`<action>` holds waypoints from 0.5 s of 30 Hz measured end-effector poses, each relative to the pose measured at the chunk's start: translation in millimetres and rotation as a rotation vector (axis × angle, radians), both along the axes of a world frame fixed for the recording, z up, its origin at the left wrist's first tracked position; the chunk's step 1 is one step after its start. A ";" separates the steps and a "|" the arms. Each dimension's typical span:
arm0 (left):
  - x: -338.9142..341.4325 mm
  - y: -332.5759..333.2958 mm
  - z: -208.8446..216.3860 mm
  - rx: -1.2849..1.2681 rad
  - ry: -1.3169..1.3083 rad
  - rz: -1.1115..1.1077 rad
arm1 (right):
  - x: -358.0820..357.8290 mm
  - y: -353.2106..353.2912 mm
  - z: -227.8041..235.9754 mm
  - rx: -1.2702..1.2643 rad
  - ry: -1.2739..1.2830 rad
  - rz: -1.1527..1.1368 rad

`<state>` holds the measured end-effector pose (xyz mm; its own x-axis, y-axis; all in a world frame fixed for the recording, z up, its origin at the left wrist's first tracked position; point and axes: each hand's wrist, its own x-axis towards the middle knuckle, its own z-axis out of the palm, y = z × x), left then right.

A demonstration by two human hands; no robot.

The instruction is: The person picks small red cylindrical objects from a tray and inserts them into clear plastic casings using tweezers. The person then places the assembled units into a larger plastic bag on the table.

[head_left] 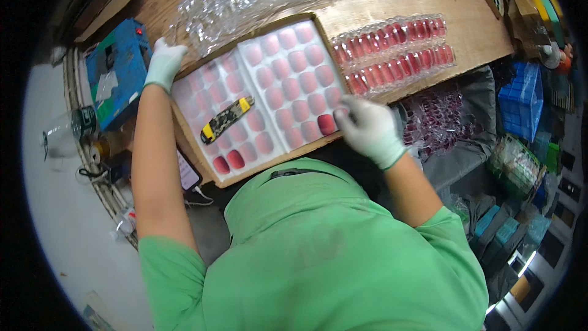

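Before me lies a shallow cardboard box [324,141] with rows of rounded red pieces under two translucent white sheets [269,110]. A few pieces show uncovered at the near edge, including a red piece [326,124] by my right hand. A yellow and camouflage-patterned utility knife [227,120] rests on the left sheet. My left hand [165,64], in a white glove, is at the box's far left corner, its fingers apart. At the right edge my white-gloved right hand [370,132] has its fingers bent together over the rim; what they grip is hidden.
Crumpled clear plastic trays [263,0] cover the table's far side. Two clear strips of glossy red pieces [392,55] lie right of the box. A blue box [119,73] and a phone [187,171] are at left. A dark bin [447,122] with clear and red plastic stands at right.
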<state>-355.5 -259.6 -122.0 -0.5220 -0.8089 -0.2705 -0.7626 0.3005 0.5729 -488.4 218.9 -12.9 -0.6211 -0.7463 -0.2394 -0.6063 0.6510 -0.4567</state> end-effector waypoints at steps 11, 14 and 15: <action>29.9 91.5 126.7 0.022 0.806 0.303 | 46.4 -18.5 -30.0 0.228 0.136 0.111; 61.4 166.7 123.9 -0.153 0.934 0.136 | 38.4 -10.0 -37.6 0.076 -0.088 0.134; 69.5 196.7 124.8 -0.142 0.969 0.006 | 34.1 -5.1 -37.1 -0.015 -0.143 0.191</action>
